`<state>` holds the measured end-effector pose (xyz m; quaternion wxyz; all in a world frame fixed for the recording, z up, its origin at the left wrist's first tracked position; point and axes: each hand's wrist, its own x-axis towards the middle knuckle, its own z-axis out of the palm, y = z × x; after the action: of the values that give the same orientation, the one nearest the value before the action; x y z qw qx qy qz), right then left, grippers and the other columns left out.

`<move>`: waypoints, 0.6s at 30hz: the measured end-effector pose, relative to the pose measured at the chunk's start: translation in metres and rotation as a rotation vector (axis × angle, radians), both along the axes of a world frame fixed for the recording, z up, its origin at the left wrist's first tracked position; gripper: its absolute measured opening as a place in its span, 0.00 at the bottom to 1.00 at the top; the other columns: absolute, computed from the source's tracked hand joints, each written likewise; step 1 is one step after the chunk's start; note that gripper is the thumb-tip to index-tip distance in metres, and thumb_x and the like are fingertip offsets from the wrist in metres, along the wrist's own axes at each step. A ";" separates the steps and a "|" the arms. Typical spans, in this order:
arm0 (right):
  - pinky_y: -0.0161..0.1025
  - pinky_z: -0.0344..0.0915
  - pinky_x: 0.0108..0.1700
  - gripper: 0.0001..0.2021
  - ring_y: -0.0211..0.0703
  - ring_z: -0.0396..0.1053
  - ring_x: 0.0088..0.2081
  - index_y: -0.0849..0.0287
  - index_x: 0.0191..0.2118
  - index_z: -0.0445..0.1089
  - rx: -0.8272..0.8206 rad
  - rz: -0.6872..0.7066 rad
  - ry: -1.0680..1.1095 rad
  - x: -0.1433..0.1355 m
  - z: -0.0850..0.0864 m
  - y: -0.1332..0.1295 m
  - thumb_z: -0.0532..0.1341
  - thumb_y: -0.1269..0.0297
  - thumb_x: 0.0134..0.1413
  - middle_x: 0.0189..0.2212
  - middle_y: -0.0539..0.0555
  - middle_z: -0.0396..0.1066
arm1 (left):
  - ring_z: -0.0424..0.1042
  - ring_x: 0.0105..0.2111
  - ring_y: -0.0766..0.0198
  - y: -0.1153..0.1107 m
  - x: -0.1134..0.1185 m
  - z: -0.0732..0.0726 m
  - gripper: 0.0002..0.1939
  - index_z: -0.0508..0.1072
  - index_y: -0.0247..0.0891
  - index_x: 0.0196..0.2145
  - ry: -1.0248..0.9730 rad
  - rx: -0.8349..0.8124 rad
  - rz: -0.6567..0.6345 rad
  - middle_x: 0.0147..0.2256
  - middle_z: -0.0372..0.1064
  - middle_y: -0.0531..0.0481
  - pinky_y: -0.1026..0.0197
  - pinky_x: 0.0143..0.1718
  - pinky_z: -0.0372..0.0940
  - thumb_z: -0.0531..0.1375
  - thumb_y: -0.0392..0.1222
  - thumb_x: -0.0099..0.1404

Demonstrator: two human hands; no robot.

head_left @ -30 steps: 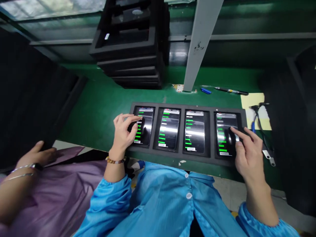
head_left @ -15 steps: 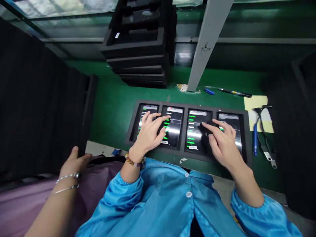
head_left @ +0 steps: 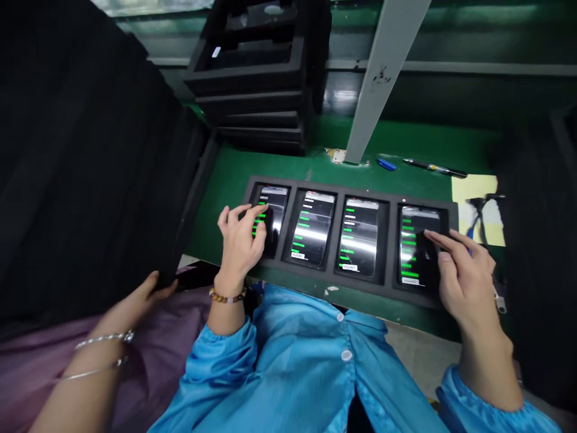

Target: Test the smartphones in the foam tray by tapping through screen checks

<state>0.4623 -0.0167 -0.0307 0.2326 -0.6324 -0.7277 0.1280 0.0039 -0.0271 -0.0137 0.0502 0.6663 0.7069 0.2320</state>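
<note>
A black foam tray (head_left: 336, 240) lies on the green bench with several smartphones in its slots, screens lit with green text lines. My left hand (head_left: 241, 240) is over the leftmost smartphone (head_left: 276, 219), its index fingertip at the screen and the fingers apart. My right hand (head_left: 466, 270) reaches the rightmost smartphone (head_left: 412, 246), index finger stretched onto the screen, holding nothing. Between the hands, a second smartphone (head_left: 313, 228) and a third smartphone (head_left: 359, 237) lie flat and untouched.
Behind the tray rises a stack of black foam trays (head_left: 252, 84) beside a grey post (head_left: 383, 78). A pen (head_left: 435, 168), blue cap (head_left: 386, 164), yellow paper (head_left: 491, 222) and cables (head_left: 480, 216) lie right. At left, a co-worker's hand (head_left: 144, 294) is near a tall dark stack (head_left: 112, 168).
My left hand has moved left from the second smartphone to the leftmost one. My right hand has moved right from the third smartphone to the rightmost. The co-worker's hand has shifted slightly.
</note>
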 end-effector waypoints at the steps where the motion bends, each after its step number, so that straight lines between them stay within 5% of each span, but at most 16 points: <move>1: 0.69 0.57 0.72 0.22 0.66 0.65 0.72 0.49 0.67 0.74 0.016 -0.010 -0.004 -0.005 0.002 0.003 0.51 0.58 0.78 0.61 0.63 0.76 | 0.69 0.65 0.48 0.002 0.006 0.003 0.21 0.76 0.45 0.62 -0.006 0.007 -0.033 0.56 0.81 0.46 0.35 0.77 0.43 0.53 0.43 0.77; 5: 0.67 0.55 0.73 0.21 0.62 0.66 0.71 0.48 0.66 0.73 0.034 0.247 0.080 -0.040 0.010 0.008 0.53 0.61 0.77 0.60 0.59 0.77 | 0.72 0.64 0.51 0.006 0.036 0.012 0.19 0.80 0.46 0.56 -0.061 -0.046 -0.317 0.53 0.82 0.48 0.37 0.77 0.47 0.54 0.42 0.76; 8: 0.66 0.54 0.73 0.22 0.59 0.66 0.71 0.48 0.67 0.71 -0.002 0.459 0.064 -0.070 0.009 0.013 0.52 0.66 0.76 0.60 0.57 0.79 | 0.71 0.65 0.51 0.017 0.053 0.011 0.20 0.79 0.46 0.59 -0.069 -0.110 -0.401 0.53 0.82 0.49 0.37 0.78 0.44 0.55 0.41 0.75; 13: 0.66 0.53 0.73 0.23 0.61 0.63 0.73 0.52 0.69 0.69 0.033 0.384 0.018 -0.083 0.008 0.027 0.52 0.67 0.75 0.64 0.58 0.77 | 0.67 0.69 0.50 0.030 0.051 0.010 0.24 0.73 0.44 0.67 -0.049 -0.085 -0.365 0.58 0.80 0.47 0.37 0.79 0.42 0.54 0.42 0.77; 18: 0.66 0.58 0.69 0.20 0.63 0.69 0.69 0.49 0.65 0.75 0.064 0.159 0.087 -0.037 0.013 0.011 0.53 0.62 0.77 0.59 0.61 0.78 | 0.74 0.62 0.52 0.005 0.006 0.006 0.19 0.80 0.47 0.57 -0.073 0.106 -0.052 0.54 0.81 0.48 0.39 0.76 0.47 0.52 0.42 0.80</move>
<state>0.4255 -0.0053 -0.0179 0.2733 -0.5587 -0.7686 0.1499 0.0100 -0.0222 -0.0072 0.0465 0.6774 0.6736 0.2920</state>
